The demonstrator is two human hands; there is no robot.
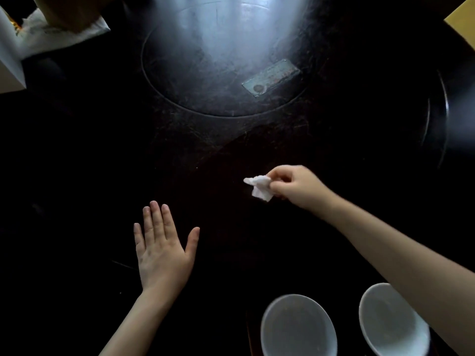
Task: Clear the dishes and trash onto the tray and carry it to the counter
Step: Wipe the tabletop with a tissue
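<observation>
White crumpled napkin (259,187), two white bowls (298,327), dark brown scuffed table (102,150), silvery plaque (272,77)

- The left hand (164,250) is lying flat and open, palm down, fingers stretched forward and close together, thumb spread out to the side.
- The left forearm is running back toward the lower edge of the view.
- The right hand (293,186) is reaching further forward, fingers curled in a pinch on a crumpled napkin (258,187).
- The right forearm is extending bare and nearly straight.
</observation>
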